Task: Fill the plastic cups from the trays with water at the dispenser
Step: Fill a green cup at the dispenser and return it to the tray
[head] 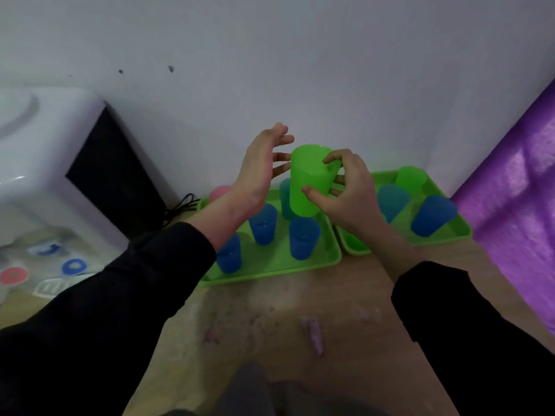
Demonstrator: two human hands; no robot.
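Right hand (350, 190) has a grip round the green cup (309, 181); open left hand (261, 166) just beside it, dispenser (51, 175) off left.

Green cup (309, 181) held upside down above left green tray (279, 270) of upright blue cups (303, 238); right green tray (450, 235) holds inverted cups; white dispenser (51, 175) far left.

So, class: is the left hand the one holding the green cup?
No. The right hand has its grip around the green cup, while the left hand is open beside it.
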